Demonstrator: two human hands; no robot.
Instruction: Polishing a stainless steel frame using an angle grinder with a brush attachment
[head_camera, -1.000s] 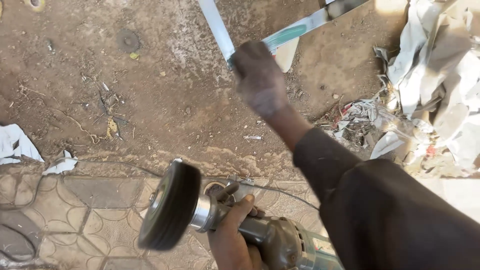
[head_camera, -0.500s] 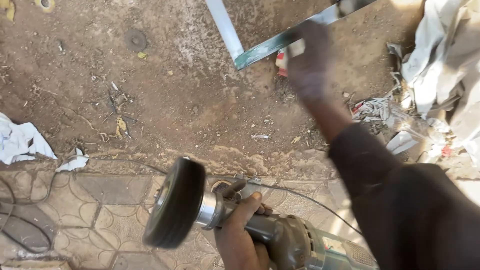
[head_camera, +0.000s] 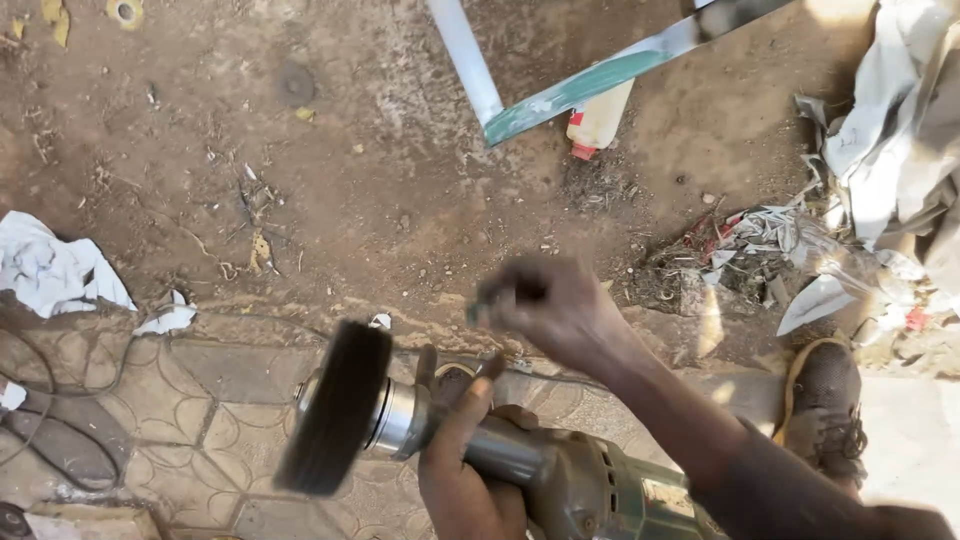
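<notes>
Fingers of the left hand wrap the neck of a green power grinder, the thumb stretched forward along the shiny metal collar behind the wheel, so the grip is closed firmly on the tool. That hand comes up from the bottom edge of the view, knuckles toward the camera, holding the grinder roughly level with its nose pointing left. Mounted on that nose is a thick, dark wire brush wheel, seen nearly edge-on and tilted a little; it sits just left of the gripping fingers, with only the collar between them.

Just above and to the right of the grinder, the right hand hovers on a dark-sleeved forearm that reaches in from the lower right corner. It is motion-blurred (too much to read each finger), curled loosely, and seems to pinch something small and dark; what it is I cannot tell.

Below the grinder lies patterned paving, and beyond it bare brown dirt. Well above the grinder, at the top of the view, two metal bars meet in a corner, one pale, one green-streaked, with a pale plastic bottle tucked against them. Left of the grinder lie crumpled white paper and a black cable. To its right stands a worn brown shoe, with rubbish and pale sheeting farther off.
</notes>
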